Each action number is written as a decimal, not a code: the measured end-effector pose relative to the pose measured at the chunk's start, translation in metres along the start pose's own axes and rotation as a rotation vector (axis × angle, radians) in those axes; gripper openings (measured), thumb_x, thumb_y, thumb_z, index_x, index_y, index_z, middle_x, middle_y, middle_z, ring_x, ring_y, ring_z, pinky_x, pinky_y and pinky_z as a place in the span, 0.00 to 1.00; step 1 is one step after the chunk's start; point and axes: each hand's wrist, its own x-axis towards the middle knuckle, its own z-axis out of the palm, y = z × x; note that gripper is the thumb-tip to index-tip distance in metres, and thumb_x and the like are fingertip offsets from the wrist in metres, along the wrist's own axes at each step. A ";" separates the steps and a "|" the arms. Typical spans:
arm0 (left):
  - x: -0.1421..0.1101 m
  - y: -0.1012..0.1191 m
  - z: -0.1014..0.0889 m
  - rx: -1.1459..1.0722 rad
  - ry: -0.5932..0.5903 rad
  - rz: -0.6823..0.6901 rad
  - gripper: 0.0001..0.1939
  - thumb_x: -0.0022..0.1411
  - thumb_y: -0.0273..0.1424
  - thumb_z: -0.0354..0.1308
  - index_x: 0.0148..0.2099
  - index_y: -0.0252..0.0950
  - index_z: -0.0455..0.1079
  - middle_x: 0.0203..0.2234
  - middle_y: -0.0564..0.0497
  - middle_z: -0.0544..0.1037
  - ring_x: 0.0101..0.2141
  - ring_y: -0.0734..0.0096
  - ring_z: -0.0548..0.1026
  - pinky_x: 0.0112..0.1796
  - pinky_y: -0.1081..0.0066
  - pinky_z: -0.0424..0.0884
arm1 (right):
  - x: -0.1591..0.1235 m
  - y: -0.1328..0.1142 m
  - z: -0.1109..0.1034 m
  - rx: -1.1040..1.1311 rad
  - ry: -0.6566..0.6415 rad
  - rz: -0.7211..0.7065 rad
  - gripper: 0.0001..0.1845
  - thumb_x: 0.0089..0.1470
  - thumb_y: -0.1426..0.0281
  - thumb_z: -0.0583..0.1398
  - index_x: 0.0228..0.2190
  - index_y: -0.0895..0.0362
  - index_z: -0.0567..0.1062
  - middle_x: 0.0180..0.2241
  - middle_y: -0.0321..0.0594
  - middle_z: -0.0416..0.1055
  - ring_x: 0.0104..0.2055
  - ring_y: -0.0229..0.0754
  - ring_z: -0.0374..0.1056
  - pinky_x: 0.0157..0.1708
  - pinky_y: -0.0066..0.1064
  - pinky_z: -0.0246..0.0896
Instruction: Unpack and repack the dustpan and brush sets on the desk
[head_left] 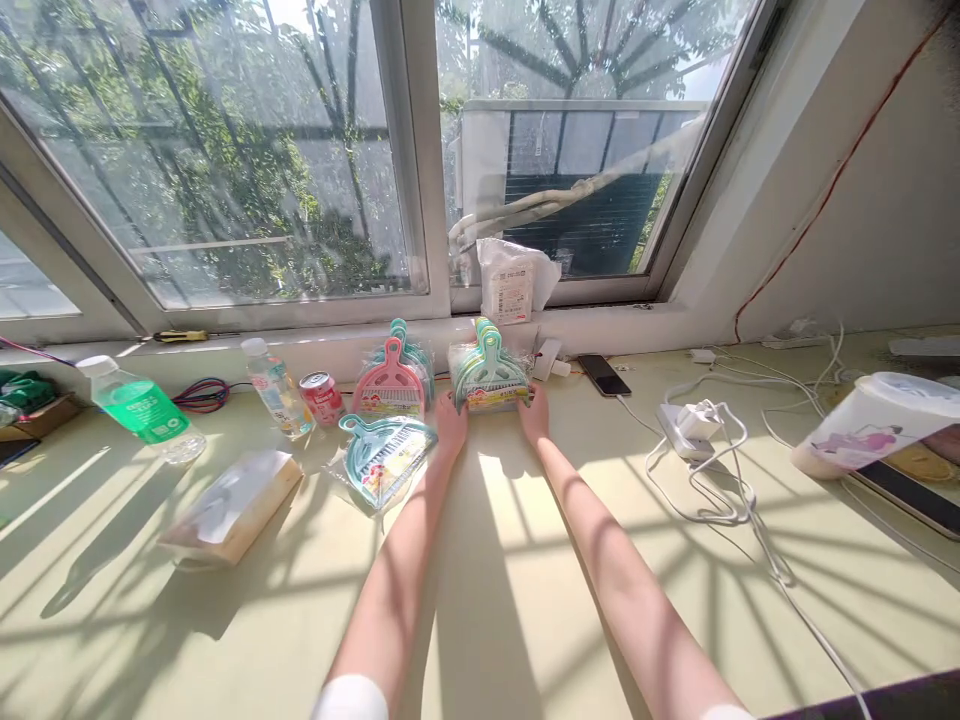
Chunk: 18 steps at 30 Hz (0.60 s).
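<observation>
Both my arms reach forward to a stack of packaged mini dustpan sets [491, 372], green in front, which stands upright against the window ledge. My left hand [451, 425] grips the stack's left side and my right hand [534, 415] its right side, the fingers partly hidden around the edges. Just left of it stands another stack with a pink dustpan set [391, 385] in front and green ones behind. One teal dustpan set [386, 460] in clear wrapping lies tilted before that stack, near my left wrist.
To the left are a green-labelled bottle [146, 410], a clear bottle [276, 390], a red can [321, 398] and a tissue pack [232, 505]. At the right lie a phone [604, 376], a power strip [684, 432] with tangled white cables and a translucent container [870, 430]. A plastic-wrapped packet [511, 285] leans on the window.
</observation>
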 end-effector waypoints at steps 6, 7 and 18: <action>-0.030 0.019 -0.018 -0.081 0.074 0.099 0.23 0.76 0.27 0.61 0.68 0.29 0.65 0.74 0.20 0.58 0.79 0.38 0.52 0.73 0.47 0.55 | -0.010 -0.007 -0.005 -0.026 0.002 -0.022 0.28 0.63 0.58 0.61 0.61 0.54 0.73 0.61 0.57 0.73 0.65 0.58 0.69 0.68 0.55 0.66; -0.036 0.020 -0.029 -0.075 0.094 0.149 0.21 0.77 0.28 0.59 0.68 0.31 0.65 0.75 0.22 0.58 0.79 0.40 0.52 0.73 0.48 0.55 | -0.016 -0.008 -0.008 -0.038 0.013 -0.033 0.28 0.64 0.57 0.60 0.62 0.53 0.72 0.63 0.57 0.72 0.66 0.58 0.68 0.68 0.56 0.65; -0.098 -0.032 -0.199 0.496 -0.285 0.053 0.19 0.64 0.32 0.65 0.56 0.42 0.83 0.73 0.37 0.73 0.77 0.31 0.60 0.76 0.36 0.50 | -0.146 -0.039 -0.027 -0.260 -0.374 -0.138 0.19 0.70 0.65 0.56 0.55 0.49 0.81 0.61 0.50 0.76 0.66 0.57 0.69 0.67 0.52 0.66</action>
